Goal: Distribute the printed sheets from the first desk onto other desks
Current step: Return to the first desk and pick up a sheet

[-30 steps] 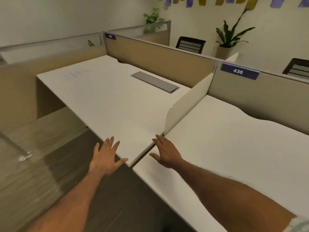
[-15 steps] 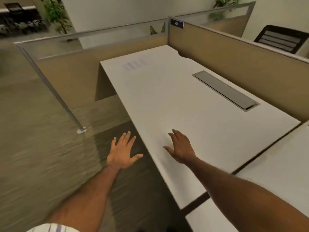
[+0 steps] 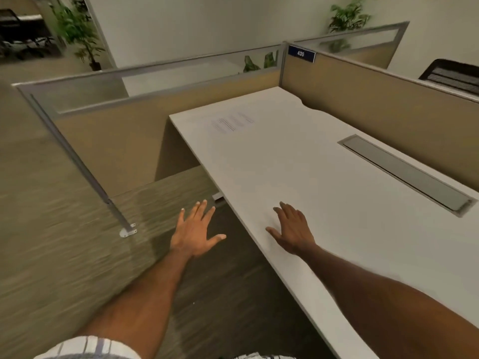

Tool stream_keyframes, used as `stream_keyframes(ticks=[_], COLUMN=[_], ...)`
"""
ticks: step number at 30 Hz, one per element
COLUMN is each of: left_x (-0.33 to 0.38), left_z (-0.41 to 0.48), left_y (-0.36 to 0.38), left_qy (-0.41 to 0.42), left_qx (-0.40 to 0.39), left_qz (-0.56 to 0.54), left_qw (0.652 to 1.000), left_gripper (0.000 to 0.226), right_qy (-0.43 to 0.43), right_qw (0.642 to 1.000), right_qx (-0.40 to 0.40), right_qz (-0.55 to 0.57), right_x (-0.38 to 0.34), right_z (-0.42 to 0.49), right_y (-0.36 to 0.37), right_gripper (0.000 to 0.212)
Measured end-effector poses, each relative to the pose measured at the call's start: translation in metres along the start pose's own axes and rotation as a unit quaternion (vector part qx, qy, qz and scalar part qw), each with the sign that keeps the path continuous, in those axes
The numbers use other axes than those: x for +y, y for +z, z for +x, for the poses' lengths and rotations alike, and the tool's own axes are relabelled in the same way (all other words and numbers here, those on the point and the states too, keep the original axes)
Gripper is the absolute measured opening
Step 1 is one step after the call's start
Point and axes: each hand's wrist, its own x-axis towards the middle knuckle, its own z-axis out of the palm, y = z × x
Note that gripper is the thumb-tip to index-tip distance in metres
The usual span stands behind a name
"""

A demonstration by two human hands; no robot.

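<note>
- Our left hand (image 3: 193, 230), fingers spread and holding nothing, hovers over the floor (image 3: 64, 229).
- Our right hand (image 3: 291, 229), fingers loosely spread, is over the surface (image 3: 311, 164) near its front edge.
- The printed sheet (image 3: 232, 123) lies at its far-left corner.

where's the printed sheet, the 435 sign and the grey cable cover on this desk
printed sheet (image 3: 232, 123): head view, on its faint lines of text.
435 sign (image 3: 301, 53): head view, on the white number.
grey cable cover (image 3: 404, 174): head view, on the middle of the lid.
</note>
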Motion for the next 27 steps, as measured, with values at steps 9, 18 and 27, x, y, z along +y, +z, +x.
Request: stream_keyframes(ticks=[9, 18, 27], left_x=[-0.119, -0.191, -0.259], left_z=[0.111, 0.242, 0.394], left_y=[0.006, 0.017, -0.007], left_qy=[0.018, 0.057, 0.094], left_qx=[-0.020, -0.053, -0.027], left_qz=[-0.014, 0.002, -0.013], left_qw=[1.000, 0.997, 0.995], left_gripper=[0.100, 0.100, 0.097], right_qy=[0.053, 0.077, 0.102], right_qw=[0.998, 0.996, 0.994], right_qx=[-0.006, -0.023, -0.003], right_qz=[0.013, 0.046, 0.045], right_x=[-0.050, -0.063, -0.079], right_z=[0.115, 0.265, 0.384], right_y=[0.021, 0.048, 0.033], right_gripper=[0.072, 0.074, 0.073])
